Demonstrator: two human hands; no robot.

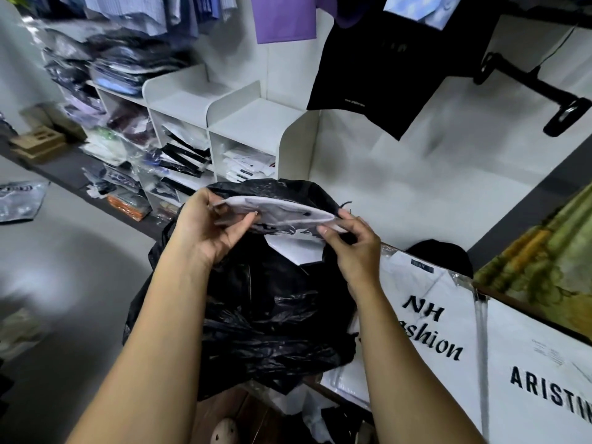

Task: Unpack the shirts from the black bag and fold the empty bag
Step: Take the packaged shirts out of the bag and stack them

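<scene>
A crumpled black plastic bag (269, 309) stands in front of me in the middle of the view. At its mouth lies a flat packaged white shirt (282, 213), partly out of the bag. My left hand (208, 225) grips the shirt's left end, thumb on top. My right hand (352, 241) pinches its right end. Another white piece (294, 248) shows inside the bag just below.
Packaged white shirts printed "NH Fashion" (426, 315) and "ARISTINO" (544, 389) lie to my right. White cubby shelves (256, 123) with folded shirts stand behind the bag. Stacks of wrapped shirts (112, 65) fill the left. A black bag (384, 75) hangs above.
</scene>
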